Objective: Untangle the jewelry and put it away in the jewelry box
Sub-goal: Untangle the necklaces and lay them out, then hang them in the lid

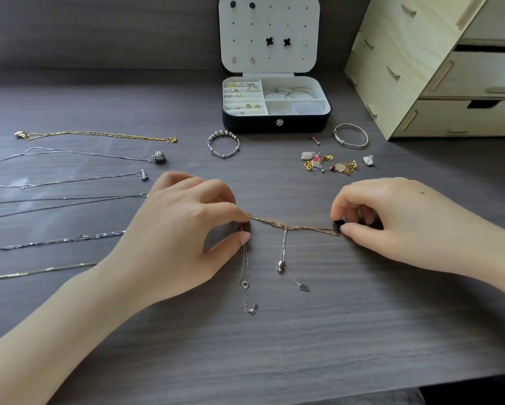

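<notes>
A tangled gold and silver chain (289, 225) lies stretched across the middle of the grey table. My left hand (181, 229) pinches its left end, and my right hand (397, 223) pinches the black pendant (336, 226) at its right end. Two silver ends hang toward me, one with a clasp (245, 285), one with a small drop (280, 266). The open jewelry box (276, 124) stands at the back centre, with rings and bangles in its compartments and earrings pinned in its lid (270, 33).
Several straightened necklaces (70, 153) lie in rows on the left. In front of the box are a beaded bangle (223, 143), a plain bangle (350, 135) and a heap of small earrings and charms (328, 163). A wooden drawer unit (438, 68) stands at the back right.
</notes>
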`<action>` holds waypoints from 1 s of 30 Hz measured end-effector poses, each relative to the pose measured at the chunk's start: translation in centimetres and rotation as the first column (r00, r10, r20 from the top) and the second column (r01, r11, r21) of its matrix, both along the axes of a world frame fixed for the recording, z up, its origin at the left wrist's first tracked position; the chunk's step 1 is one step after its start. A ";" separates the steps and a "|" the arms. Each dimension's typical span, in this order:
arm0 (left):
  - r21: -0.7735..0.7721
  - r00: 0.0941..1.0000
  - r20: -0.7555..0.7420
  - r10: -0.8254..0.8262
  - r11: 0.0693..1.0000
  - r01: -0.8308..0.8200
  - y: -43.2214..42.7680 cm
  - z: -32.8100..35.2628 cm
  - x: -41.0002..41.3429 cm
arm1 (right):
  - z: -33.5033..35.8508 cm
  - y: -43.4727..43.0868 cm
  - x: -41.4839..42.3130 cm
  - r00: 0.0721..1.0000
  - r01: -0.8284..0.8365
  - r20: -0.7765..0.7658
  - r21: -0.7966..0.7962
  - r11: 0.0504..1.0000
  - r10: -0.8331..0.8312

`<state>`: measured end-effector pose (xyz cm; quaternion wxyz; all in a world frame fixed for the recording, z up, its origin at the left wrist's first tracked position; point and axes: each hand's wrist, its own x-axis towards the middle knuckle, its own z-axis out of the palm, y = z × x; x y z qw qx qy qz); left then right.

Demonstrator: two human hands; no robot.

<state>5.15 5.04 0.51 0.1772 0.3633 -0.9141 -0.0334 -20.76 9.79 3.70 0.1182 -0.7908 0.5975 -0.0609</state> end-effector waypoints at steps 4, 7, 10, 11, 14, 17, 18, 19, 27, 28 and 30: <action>-0.007 1.000 0.008 0.009 1.000 -0.009 0.0 0.1 0.0 | 0.1 0.2 -0.1 1.000 -0.001 -0.004 -0.008 1.000 0.001; -0.009 1.000 0.014 0.013 1.000 -0.013 0.0 0.0 -0.1 | 0.2 0.4 -0.2 1.000 -0.001 -0.007 -0.008 1.000 0.001; -0.026 1.000 0.014 0.008 1.000 -0.008 0.0 -0.1 -0.1 | 0.1 0.4 -0.7 0.999 -0.007 -0.052 -0.023 1.000 0.005; -0.031 1.000 0.012 0.005 1.000 -0.005 0.1 -0.1 -0.1 | 0.0 0.5 -0.8 0.998 -0.006 -0.055 -0.051 0.999 0.004; -0.053 1.000 -0.010 -0.009 0.999 0.008 0.1 -0.1 -0.1 | 0.1 1.0 0.0 0.998 -0.009 0.054 -0.158 0.987 0.018; -0.070 0.996 -0.054 -0.071 0.995 0.067 0.3 0.1 -0.5 | -0.3 1.9 2.2 0.972 -0.045 0.221 -0.163 0.986 0.081; -0.067 0.993 -0.065 -0.102 0.993 0.098 0.3 0.1 -0.8 | -0.6 2.1 3.0 0.969 -0.061 0.230 -0.154 0.986 0.095; -0.064 0.989 -0.070 -0.132 0.990 0.127 0.4 0.1 -1.0 | -1.1 2.2 3.8 0.971 -0.083 0.207 -0.159 0.984 0.115; -0.016 0.977 -0.002 -0.214 0.977 0.214 0.7 -0.7 -2.1 | -2.8 3.2 3.3 0.967 -0.152 0.175 -0.184 0.971 0.185; -0.012 0.976 -0.001 -0.216 0.976 0.216 0.7 -0.7 -2.1 | -2.6 3.3 2.8 0.966 -0.156 0.179 -0.174 0.972 0.187; -0.007 0.976 -0.006 -0.219 0.976 0.219 0.7 -0.7 -2.1 | -2.5 3.5 1.8 0.963 -0.162 0.188 -0.158 0.974 0.191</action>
